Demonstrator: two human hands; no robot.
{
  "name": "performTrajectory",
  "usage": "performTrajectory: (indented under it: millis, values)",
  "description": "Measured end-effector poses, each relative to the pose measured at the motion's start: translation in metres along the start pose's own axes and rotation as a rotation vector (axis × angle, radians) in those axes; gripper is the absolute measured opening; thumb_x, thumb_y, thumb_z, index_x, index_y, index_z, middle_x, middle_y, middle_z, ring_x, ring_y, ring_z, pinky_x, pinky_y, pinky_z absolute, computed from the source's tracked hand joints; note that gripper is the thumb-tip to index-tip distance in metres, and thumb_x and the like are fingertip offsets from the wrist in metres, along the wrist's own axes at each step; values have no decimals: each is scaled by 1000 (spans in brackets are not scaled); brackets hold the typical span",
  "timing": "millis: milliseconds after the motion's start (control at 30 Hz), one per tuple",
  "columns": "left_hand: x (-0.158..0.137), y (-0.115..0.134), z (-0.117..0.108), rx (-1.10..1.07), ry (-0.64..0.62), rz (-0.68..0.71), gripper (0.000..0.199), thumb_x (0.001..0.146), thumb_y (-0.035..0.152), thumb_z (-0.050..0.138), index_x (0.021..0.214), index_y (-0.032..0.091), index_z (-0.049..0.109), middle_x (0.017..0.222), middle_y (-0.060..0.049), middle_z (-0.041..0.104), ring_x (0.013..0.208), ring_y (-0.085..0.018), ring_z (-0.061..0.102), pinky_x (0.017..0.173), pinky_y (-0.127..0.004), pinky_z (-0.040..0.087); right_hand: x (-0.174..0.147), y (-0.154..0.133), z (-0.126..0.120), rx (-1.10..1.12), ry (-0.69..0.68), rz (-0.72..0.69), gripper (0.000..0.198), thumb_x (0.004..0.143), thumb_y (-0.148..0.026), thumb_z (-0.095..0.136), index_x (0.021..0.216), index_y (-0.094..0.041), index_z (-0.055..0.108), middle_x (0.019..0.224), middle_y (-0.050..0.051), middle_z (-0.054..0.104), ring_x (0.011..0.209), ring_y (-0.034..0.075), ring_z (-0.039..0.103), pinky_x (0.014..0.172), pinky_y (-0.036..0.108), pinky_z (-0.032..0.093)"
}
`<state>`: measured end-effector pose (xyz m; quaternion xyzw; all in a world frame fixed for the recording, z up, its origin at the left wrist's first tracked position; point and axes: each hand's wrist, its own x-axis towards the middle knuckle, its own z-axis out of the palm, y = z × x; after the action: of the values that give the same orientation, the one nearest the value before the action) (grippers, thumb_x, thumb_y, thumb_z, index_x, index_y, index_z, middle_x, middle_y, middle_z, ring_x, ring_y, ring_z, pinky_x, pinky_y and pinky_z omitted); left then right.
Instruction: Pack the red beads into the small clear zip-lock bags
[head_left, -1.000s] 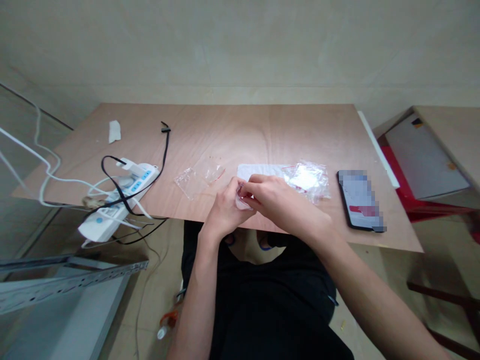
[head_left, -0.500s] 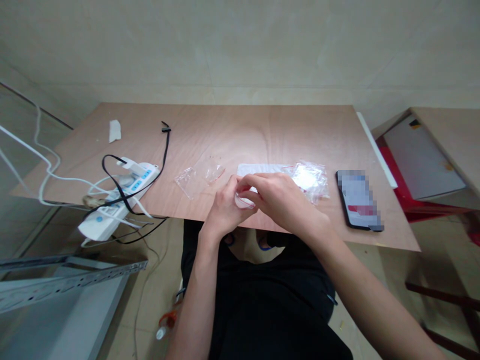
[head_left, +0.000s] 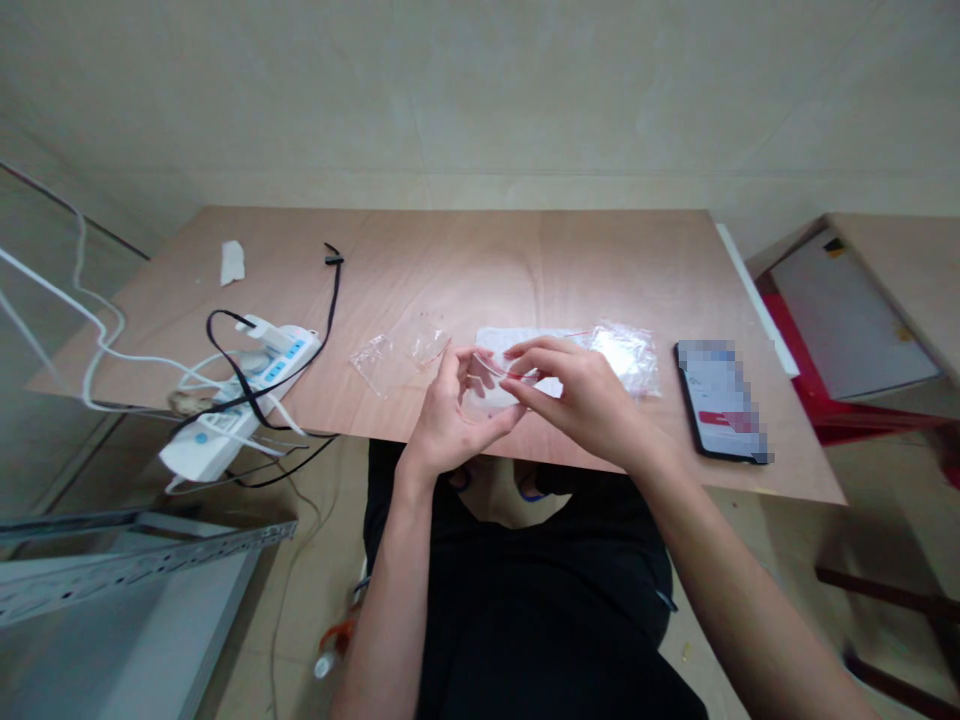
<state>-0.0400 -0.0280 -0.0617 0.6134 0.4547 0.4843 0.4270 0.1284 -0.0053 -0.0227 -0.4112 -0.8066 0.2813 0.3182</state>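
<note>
A small clear zip bag with a red line [head_left: 489, 398] is held between my two hands above the table's front edge. My left hand [head_left: 448, 420] curves around its left side, fingers behind and thumb in front. At the bag's upper right, my right hand [head_left: 577, 395] pinches the edge by the red strip. Whether something is inside the bag I cannot tell. Behind my hands lies a white sheet or packet [head_left: 525, 336], partly hidden. A shiny pile of clear plastic bags [head_left: 628, 358] rests just right of it, and flat clear bags [head_left: 394, 360] lie to the left.
A phone [head_left: 721, 405] lies on the right of the wooden table [head_left: 450, 260]. On the left, a white power strip [head_left: 247, 395] with tangled cables overhangs the front edge. A white paper scrap [head_left: 232, 262] and a black cable end [head_left: 334, 260] lie farther back.
My hands have moved apart from a close, overlapping grip. The bag now shows stretched between them, with my right fingers shifted right along its edge.
</note>
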Motion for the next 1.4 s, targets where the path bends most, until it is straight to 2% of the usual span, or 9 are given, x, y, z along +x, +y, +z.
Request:
performTrajectory:
  millis: [100, 200, 367, 567, 733, 867, 1033, 1200, 1400]
  values:
    - [2, 0, -1, -69, 28, 23, 25, 82, 38, 64, 97, 20, 55, 101, -8, 68, 96, -19, 66, 84, -33, 54, -1, 6, -4, 148, 11, 113, 9, 85, -24, 64, 82, -16, 66, 80, 3, 70, 70, 13, 64, 66, 26, 50]
    - [4, -3, -1, -6, 145, 7, 19, 83, 37, 65, 85, 18, 63, 87, -5, 71, 83, -16, 68, 77, -30, 55, -2, 9, -5, 292, 73, 162, 14, 81, -29, 69, 84, -17, 64, 76, 2, 70, 69, 12, 64, 66, 27, 51]
    - [5, -6, 2, -12, 219, -26, 17, 80, 35, 70, 82, 18, 68, 82, -3, 73, 77, -16, 69, 73, -29, 56, -2, 12, 3, 574, 92, 338, 55, 69, -42, 80, 113, -16, 59, 82, 5, 72, 72, 16, 67, 63, 29, 54]
    - [3, -3, 3, 8, 172, -21, 16, 81, 34, 68, 82, 18, 69, 83, -5, 73, 77, -16, 68, 73, -30, 55, -2, 12, 9, 639, 54, 364, 34, 72, -48, 75, 75, -14, 71, 70, 4, 69, 62, 12, 59, 55, 25, 47]
    - [4, -1, 4, -38, 120, -61, 18, 80, 35, 70, 81, 17, 70, 79, -4, 73, 73, -16, 68, 69, -29, 55, -4, 11, 10, 560, 82, 331, 31, 73, -45, 75, 76, -15, 72, 74, 4, 71, 66, 12, 60, 58, 25, 46]
    - [3, -3, 3, -69, 122, -43, 18, 79, 35, 71, 81, 17, 70, 80, -5, 73, 75, -16, 68, 71, -29, 55, -8, 14, 12, 739, 64, 433, 37, 68, -43, 79, 91, -15, 70, 77, 4, 71, 65, 13, 62, 59, 26, 50]
    - [2, -7, 2, -88, 142, -51, 18, 78, 33, 73, 79, 15, 69, 77, -4, 72, 71, -14, 66, 69, -26, 53, -13, 15, 14, 775, 144, 438, 30, 63, -42, 83, 69, -16, 69, 65, 1, 66, 60, 10, 58, 59, 24, 49]
    - [3, -4, 4, -125, 88, -83, 17, 77, 33, 73, 80, 16, 72, 79, -5, 74, 72, -14, 68, 69, -25, 53, -15, 12, 15, 660, 166, 383, 29, 67, -45, 80, 71, -17, 71, 72, 4, 70, 66, 13, 61, 61, 27, 49]
    - [2, -4, 7, -44, 119, -57, 15, 78, 30, 72, 77, 16, 72, 78, -5, 74, 73, -15, 68, 70, -26, 53, -22, 15, 18, 738, 186, 430, 29, 68, -44, 79, 75, -17, 72, 68, 2, 70, 61, 12, 61, 59, 26, 51]
